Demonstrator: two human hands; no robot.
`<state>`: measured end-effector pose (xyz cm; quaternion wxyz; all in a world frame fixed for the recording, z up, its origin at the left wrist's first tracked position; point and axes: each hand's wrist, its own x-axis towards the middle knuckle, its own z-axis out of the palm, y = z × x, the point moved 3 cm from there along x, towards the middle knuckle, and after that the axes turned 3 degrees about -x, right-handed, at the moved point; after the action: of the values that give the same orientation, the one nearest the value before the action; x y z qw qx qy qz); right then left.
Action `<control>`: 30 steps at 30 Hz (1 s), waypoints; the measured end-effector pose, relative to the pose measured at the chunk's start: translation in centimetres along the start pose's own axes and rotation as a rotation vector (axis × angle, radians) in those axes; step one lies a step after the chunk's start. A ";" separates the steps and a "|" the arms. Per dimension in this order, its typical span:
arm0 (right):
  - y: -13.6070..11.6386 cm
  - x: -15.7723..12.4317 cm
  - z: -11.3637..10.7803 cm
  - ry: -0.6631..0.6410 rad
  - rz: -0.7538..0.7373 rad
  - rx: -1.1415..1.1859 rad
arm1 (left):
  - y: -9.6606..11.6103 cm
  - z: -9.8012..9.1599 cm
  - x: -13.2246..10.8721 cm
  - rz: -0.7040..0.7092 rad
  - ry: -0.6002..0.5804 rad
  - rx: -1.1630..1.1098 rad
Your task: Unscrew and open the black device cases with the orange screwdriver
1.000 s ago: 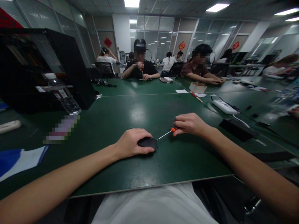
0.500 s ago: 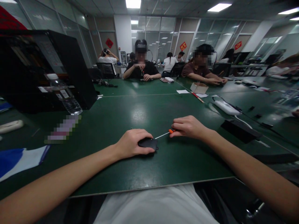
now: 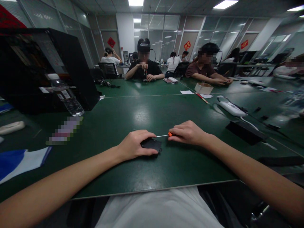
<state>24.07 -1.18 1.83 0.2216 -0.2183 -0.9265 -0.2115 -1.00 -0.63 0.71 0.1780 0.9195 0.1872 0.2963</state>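
My left hand (image 3: 135,143) is closed around a small flat black case (image 3: 152,144), thumb on the near side and fingers over the far side. A small loop sticks out at the case's right end. My right hand (image 3: 187,133) grips the orange handle of a screwdriver (image 3: 162,136). Its thin metal shaft lies almost level and points left, with the tip at the far edge of the case by my left fingertips. Whether the tip touches the case or a screw is too small to tell. Both hands are low over the green table (image 3: 133,177).
A plastic water bottle (image 3: 67,98) leans by a large black cabinet (image 3: 76,69) at left. To the right are a white power strip (image 3: 232,108), a black box (image 3: 247,131) and cables. Farther off stands a small cardboard box (image 3: 203,88). Two people (image 3: 146,71) sit across the table.
The screwdriver has shifted left and flattened, its tip moving from the case's top to its far edge. My right hand has moved slightly left and down. My left hand keeps its hold.
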 end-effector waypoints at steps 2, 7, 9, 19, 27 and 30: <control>0.7 -0.3 -0.6 0.006 -0.013 0.002 | 0.0 0.0 0.0 0.015 0.004 -0.001; 1.8 -1.0 -1.7 0.043 -0.016 -0.037 | 0.0 0.1 0.1 0.032 -0.011 -0.027; 1.6 -0.9 -1.5 0.027 -0.017 -0.026 | -0.1 0.1 0.2 0.015 -0.017 -0.021; -0.6 0.2 -0.1 0.035 -0.007 -0.014 | 0.0 0.1 0.1 -0.002 -0.031 -0.039; -1.0 0.2 -0.1 0.081 -0.077 -0.063 | -0.2 0.1 0.1 -0.073 0.018 -0.002; -0.6 -0.1 -0.4 0.085 -0.067 -0.079 | 0.1 0.1 0.1 -0.049 -0.005 -0.023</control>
<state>23.99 -1.91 1.96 0.2448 -0.1866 -0.9139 -0.2646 -0.81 -0.64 0.73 0.1961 0.9133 0.2058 0.2918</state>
